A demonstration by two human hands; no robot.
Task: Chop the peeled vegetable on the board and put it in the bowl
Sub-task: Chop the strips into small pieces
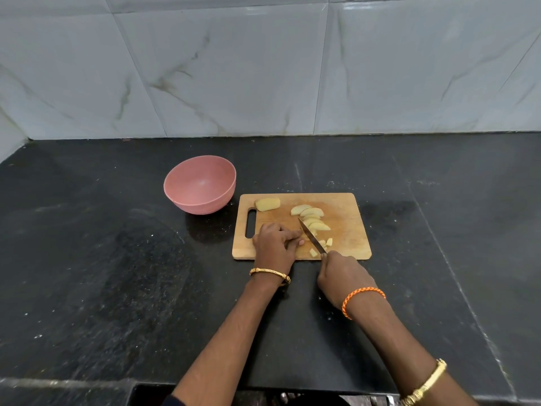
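Observation:
A wooden cutting board (345, 209) lies on the black counter. On it sit a peeled potato half (268, 204) at the far left, a row of pale potato wedges (311, 216), and a few small cut cubes (325, 244) near the front. My right hand (342, 276) grips a knife (311, 235), whose blade runs diagonally across the pieces. My left hand (275, 244) has curled fingers holding potato strips against the board just left of the blade. The pink bowl (200, 184) stands to the board's upper left, with nothing in it.
The black stone counter (117, 259) stretches wide on both sides of the board. A marble-tiled wall (263, 68) rises behind it. The counter's front edge runs just below my forearms.

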